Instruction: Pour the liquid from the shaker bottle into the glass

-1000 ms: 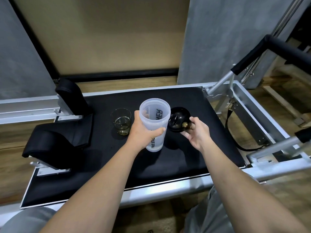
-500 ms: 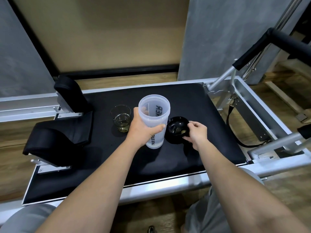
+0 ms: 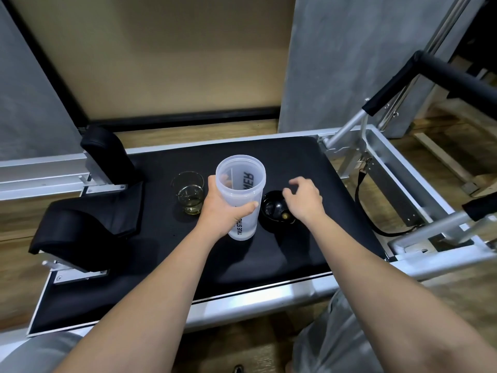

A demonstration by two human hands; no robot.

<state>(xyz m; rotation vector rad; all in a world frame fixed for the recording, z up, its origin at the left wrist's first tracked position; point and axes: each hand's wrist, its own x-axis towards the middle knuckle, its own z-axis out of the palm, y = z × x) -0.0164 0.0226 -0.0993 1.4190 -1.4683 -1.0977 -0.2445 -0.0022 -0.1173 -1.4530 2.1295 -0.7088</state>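
A translucent shaker bottle [image 3: 243, 184] with black lettering stands upright and uncapped on the black padded platform [image 3: 295, 162]. My left hand [image 3: 223, 214] is wrapped around its middle. Left of it stands a short clear glass [image 3: 188, 193] with a little yellowish liquid at the bottom. The bottle's black lid [image 3: 274, 211] lies upturned on the pad to the right of the bottle. My right hand [image 3: 305, 200] hovers just above the lid with fingers spread, holding nothing.
A black headrest [image 3: 88, 227] and a shoulder block [image 3: 107, 152] sit at the platform's left. Metal frame rails and a padded black bar [image 3: 451, 76] rise on the right, with a black strap [image 3: 360, 200] hanging beside the pad. A wooden floor surrounds the machine.
My right hand set the black lid down on the pad beside the bottle and let go, lifting off it with open fingers. The left hand kept its hold on the bottle.
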